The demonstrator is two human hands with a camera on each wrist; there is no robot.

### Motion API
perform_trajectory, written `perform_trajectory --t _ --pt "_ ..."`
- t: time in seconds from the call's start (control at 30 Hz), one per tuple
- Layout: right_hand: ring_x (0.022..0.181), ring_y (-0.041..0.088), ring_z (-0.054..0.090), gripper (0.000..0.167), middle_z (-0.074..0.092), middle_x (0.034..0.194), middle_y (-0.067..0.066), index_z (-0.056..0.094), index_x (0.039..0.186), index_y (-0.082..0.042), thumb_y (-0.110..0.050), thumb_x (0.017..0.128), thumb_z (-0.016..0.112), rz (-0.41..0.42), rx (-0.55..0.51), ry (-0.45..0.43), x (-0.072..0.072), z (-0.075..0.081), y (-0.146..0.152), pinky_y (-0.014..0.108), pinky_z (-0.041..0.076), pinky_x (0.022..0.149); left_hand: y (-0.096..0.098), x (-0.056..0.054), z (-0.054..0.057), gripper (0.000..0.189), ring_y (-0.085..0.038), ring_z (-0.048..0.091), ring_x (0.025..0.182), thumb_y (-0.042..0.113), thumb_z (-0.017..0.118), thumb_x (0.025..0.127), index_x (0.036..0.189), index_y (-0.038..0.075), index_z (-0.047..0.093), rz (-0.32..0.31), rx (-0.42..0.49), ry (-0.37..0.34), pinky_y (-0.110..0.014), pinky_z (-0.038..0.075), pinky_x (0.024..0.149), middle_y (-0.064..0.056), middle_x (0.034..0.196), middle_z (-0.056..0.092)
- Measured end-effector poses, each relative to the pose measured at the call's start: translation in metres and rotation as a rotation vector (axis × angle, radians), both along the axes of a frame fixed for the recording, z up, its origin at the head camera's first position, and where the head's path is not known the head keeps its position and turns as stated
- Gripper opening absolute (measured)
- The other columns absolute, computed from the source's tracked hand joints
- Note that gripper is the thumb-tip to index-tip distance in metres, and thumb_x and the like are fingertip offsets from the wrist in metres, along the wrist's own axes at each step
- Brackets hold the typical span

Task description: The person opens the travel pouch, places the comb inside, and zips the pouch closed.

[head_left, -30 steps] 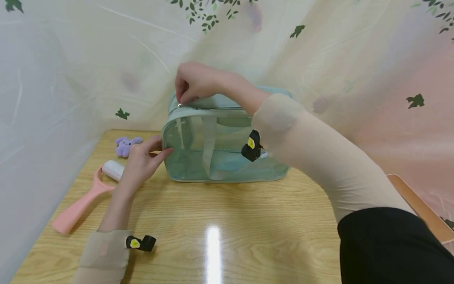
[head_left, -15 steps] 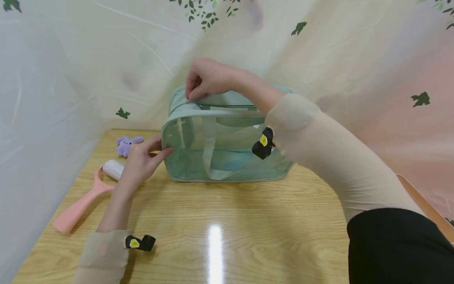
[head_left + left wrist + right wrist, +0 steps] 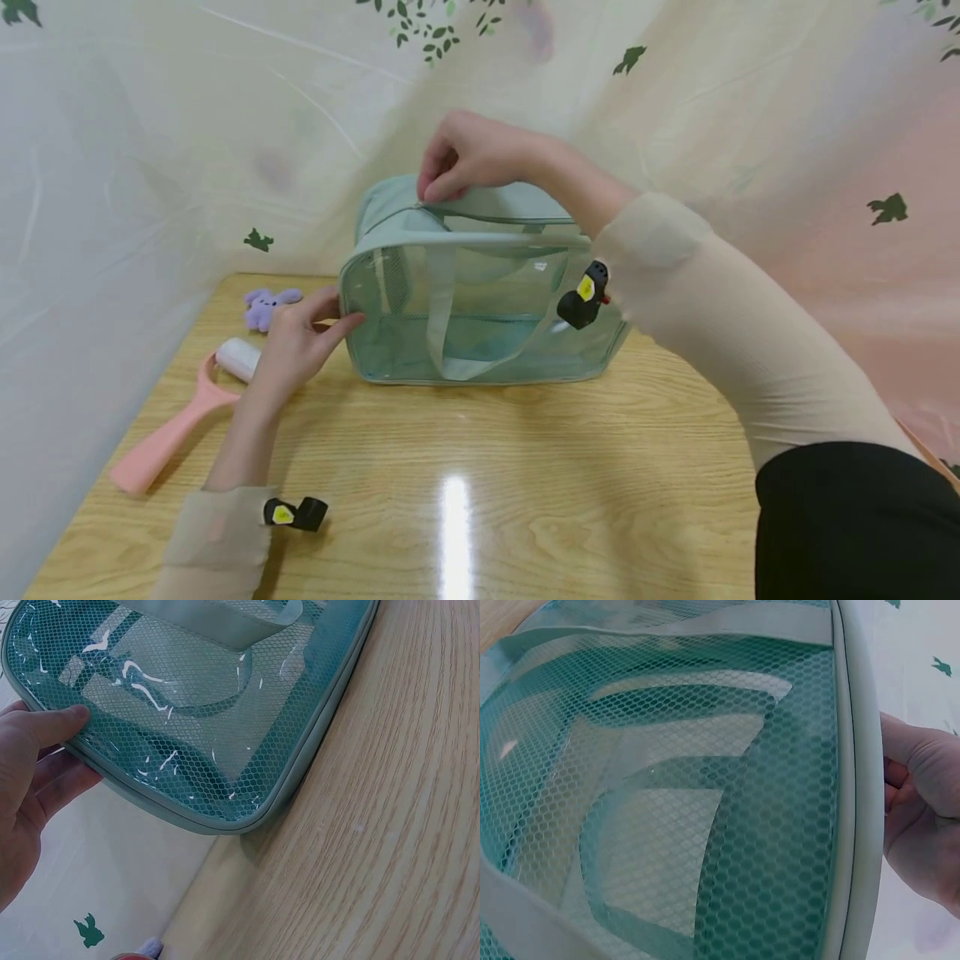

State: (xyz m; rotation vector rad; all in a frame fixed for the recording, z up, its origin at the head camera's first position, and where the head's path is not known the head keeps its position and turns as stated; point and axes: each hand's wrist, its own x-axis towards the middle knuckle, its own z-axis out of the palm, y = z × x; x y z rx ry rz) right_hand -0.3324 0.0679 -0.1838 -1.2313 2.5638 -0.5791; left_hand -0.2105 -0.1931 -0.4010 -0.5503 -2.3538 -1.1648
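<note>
A pale green, see-through toiletry bag (image 3: 397, 350) stands upright on the wooden table, its webbing handle (image 3: 441, 300) hanging down the front. My left hand (image 3: 303, 337) holds the bag's left edge, thumb on the clear front and fingers behind, as the left wrist view also shows. Above the bag's top, my right hand (image 3: 476, 154) pinches the zipper pull (image 3: 418, 204), which the fingertips mostly cover. Left of the pull the zipper line is joined; to its right the top gapes. In the right wrist view the right hand (image 3: 922, 802) is beyond the bag's top edge.
A purple plush toy (image 3: 264, 308) lies at the table's back left. Nearer, a pink-handled lint roller (image 3: 168, 437) with a white roll (image 3: 238, 358) lies beside the left forearm. A patterned curtain (image 3: 300, 125) hangs behind. The edge of an orange tray (image 3: 930, 454) shows far right.
My right hand has moved right along the bag's top with the zipper pull, and the joined stretch of zipper behind it has grown. The left hand has stayed on the bag's edge.
</note>
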Motion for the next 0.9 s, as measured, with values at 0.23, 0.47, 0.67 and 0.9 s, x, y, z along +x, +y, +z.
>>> perform_trajectory --t 0.23,0.47,0.67,0.9 --pt "0.076 0.006 0.063 0.012 0.075 0.088 -0.004 0.079 0.102 -0.006 -0.015 0.098 0.071 -0.026 -0.036 -0.023 -0.002 -0.001 0.013 0.02 0.055 0.073 0.0 0.001 0.001 0.029 0.023 0.058 0.094 0.003 0.076 0.092 0.121 0.005 0.072 -0.008 0.006 0.015 -0.002 0.052 0.072 -0.017 0.108 0.079" --pt "0.079 0.008 0.065 0.014 0.076 0.09 0.0 0.079 0.105 -0.005 -0.014 0.099 0.07 -0.034 -0.059 -0.053 -0.001 -0.001 0.023 0.02 0.056 0.075 0.0 0.0 0.0 0.029 0.026 0.056 0.094 0.002 0.076 0.091 0.12 0.004 0.071 -0.018 0.001 0.022 -0.002 0.052 0.072 -0.018 0.109 0.079" --pt "0.081 0.008 0.067 0.016 0.077 0.091 -0.001 0.079 0.108 -0.004 -0.012 0.1 0.068 -0.032 -0.06 -0.068 -0.002 0.001 0.028 0.02 0.057 0.077 -0.001 0.0 0.001 0.028 0.022 0.058 0.094 0.003 0.076 0.092 0.12 0.004 0.071 -0.02 0.003 0.016 -0.003 0.053 0.073 -0.018 0.108 0.078" --pt "0.085 0.009 0.068 0.017 0.077 0.096 -0.001 0.078 0.111 -0.005 -0.012 0.101 0.065 -0.048 -0.049 -0.067 -0.002 0.002 0.035 0.02 0.058 0.081 -0.001 -0.001 0.001 0.028 0.024 0.057 0.093 0.003 0.076 0.091 0.119 0.004 0.071 -0.016 -0.003 0.022 -0.002 0.052 0.072 -0.017 0.106 0.079"
